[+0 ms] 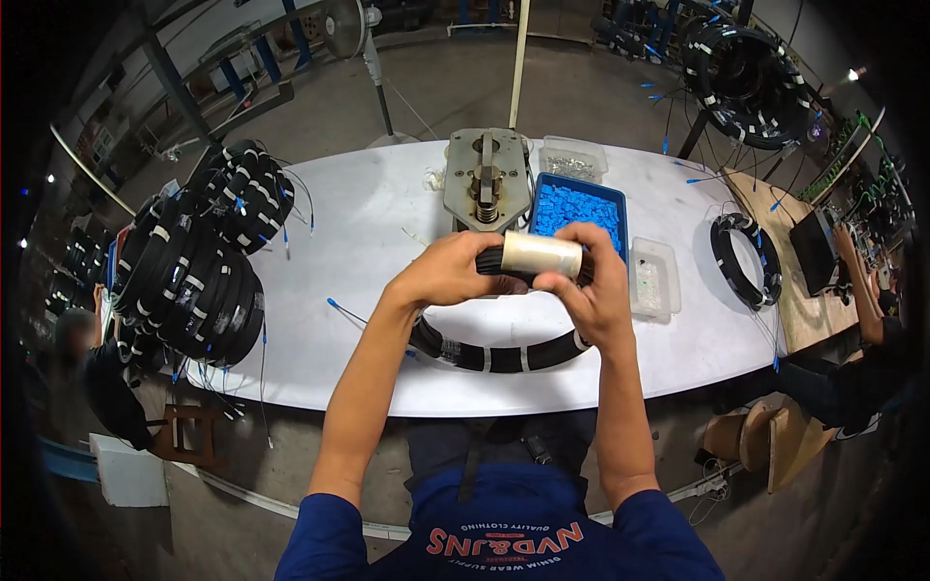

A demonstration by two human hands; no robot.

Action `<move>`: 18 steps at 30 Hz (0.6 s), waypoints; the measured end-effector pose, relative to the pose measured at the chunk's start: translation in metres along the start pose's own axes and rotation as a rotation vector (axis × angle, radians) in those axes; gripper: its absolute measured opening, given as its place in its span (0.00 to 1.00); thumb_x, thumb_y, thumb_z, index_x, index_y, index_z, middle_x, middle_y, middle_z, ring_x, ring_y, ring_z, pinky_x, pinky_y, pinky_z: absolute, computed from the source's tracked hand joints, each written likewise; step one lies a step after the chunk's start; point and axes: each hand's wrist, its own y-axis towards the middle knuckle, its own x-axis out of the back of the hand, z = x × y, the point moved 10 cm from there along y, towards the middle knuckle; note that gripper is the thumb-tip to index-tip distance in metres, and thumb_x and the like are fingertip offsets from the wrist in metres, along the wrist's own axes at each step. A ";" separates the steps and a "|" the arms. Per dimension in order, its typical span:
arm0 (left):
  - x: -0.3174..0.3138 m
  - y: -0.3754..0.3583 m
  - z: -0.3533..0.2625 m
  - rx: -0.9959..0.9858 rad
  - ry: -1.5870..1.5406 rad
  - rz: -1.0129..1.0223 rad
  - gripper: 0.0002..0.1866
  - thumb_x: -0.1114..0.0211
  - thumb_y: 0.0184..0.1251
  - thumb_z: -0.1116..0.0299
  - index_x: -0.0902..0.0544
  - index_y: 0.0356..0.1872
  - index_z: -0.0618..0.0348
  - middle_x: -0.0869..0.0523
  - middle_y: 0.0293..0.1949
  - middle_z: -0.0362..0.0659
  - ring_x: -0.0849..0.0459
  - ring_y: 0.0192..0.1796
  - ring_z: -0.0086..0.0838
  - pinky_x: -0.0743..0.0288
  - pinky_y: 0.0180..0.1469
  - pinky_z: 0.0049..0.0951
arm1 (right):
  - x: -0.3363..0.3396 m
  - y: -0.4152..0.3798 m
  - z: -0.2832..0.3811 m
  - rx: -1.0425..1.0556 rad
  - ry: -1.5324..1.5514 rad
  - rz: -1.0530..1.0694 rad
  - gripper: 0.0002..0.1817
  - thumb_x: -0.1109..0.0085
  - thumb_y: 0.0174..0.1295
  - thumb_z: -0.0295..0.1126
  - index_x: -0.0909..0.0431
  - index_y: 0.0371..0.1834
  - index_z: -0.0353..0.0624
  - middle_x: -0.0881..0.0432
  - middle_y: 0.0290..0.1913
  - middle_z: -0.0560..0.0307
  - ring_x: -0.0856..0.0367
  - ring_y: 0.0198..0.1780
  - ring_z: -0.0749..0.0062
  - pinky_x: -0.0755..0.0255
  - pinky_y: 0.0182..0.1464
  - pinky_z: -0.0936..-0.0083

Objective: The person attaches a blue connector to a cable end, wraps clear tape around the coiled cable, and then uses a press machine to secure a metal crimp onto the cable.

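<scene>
A coil of black cable point(504, 359) banded with light strips rests on the white table in front of me, its far side lifted. My left hand point(457, 269) is closed around that raised far side. In my right hand point(593, 286), fingers above and thumb below, is a cream-coloured roll of tape point(542, 255), held right against the cable bundle. The tape's free end is hidden. Behind my hands stands a metal press-like fixture point(487, 184) with an upright lever and a spring.
A blue bin point(622, 218) holds small blue connectors. Clear plastic trays point(668, 312) stand near it. Stacked black coils point(199, 261) crowd the table's left, and another coil point(746, 259) lies at right. People work at both sides. A fan point(344, 27) stands behind.
</scene>
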 end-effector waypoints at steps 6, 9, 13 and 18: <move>-0.004 -0.005 -0.004 -0.018 0.128 -0.005 0.34 0.29 0.59 0.43 0.19 0.56 0.62 0.11 0.41 0.51 0.13 0.45 0.41 0.22 0.48 0.37 | 0.002 0.023 0.001 -0.068 -0.086 0.023 0.26 0.24 0.55 0.42 0.26 0.49 0.39 0.18 0.39 0.58 0.21 0.37 0.75 0.27 0.35 0.78; -0.002 -0.007 -0.008 -0.012 0.098 0.027 0.33 0.33 0.64 0.42 0.20 0.56 0.64 0.11 0.41 0.52 0.13 0.45 0.42 0.22 0.48 0.39 | 0.003 0.020 -0.013 -0.069 -0.030 0.002 0.25 0.25 0.56 0.41 0.26 0.49 0.39 0.18 0.39 0.58 0.20 0.37 0.76 0.26 0.36 0.79; -0.012 -0.009 -0.015 -0.048 0.094 0.087 0.27 0.41 0.73 0.47 0.20 0.54 0.63 0.13 0.38 0.54 0.14 0.44 0.45 0.24 0.48 0.42 | 0.009 0.013 -0.019 -0.110 0.083 -0.059 0.25 0.25 0.58 0.41 0.26 0.49 0.38 0.18 0.40 0.57 0.20 0.34 0.77 0.25 0.36 0.81; -0.012 -0.007 -0.023 -0.109 0.263 0.068 0.26 0.49 0.77 0.46 0.21 0.49 0.64 0.14 0.36 0.56 0.15 0.42 0.51 0.25 0.49 0.45 | 0.011 0.015 -0.023 -0.210 0.012 -0.035 0.23 0.26 0.58 0.40 0.26 0.47 0.37 0.17 0.35 0.57 0.22 0.30 0.80 0.28 0.31 0.82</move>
